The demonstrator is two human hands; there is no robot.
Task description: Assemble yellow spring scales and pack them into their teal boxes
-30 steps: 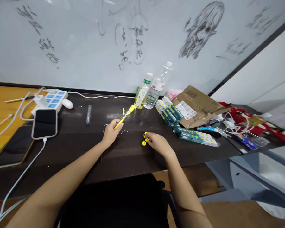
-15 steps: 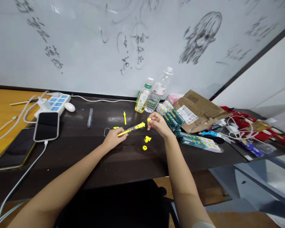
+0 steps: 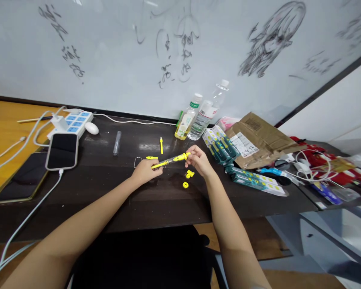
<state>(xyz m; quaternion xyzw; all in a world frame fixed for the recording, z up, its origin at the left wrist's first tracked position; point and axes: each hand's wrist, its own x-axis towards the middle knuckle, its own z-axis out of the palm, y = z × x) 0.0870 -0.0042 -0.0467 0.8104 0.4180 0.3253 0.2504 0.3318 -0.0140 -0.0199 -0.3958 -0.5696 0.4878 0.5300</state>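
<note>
My left hand (image 3: pixel 147 171) is closed round the left end of a slim yellow-and-clear tube (image 3: pixel 174 159), which slants up to the right. At its yellow right end, my right hand (image 3: pixel 197 160) pinches a small yellow piece, mostly hidden by the fingers. Below that hand lie a yellow fitting (image 3: pixel 189 174) and a yellow ring (image 3: pixel 185 185). Beyond the tube are a thin yellow rod (image 3: pixel 161 145) and a flat yellow piece (image 3: pixel 151 157). A bent wire (image 3: pixel 137 161) rests beside my left hand. Farther left lies a clear tube (image 3: pixel 117 143).
Two bottles, one with yellow liquid (image 3: pixel 186 120) and one clear (image 3: pixel 206 114), stand by the whiteboard (image 3: pixel 114 60). Green boxes (image 3: pixel 221 144) and a brown parcel (image 3: pixel 258 138) lie to the right. A phone (image 3: pixel 62 151), power strip (image 3: pixel 75 124) and cables are on the left.
My right hand has brought the small yellow piece against the right end of the tube; a gap showed there before. The camera view has shifted slightly.
</note>
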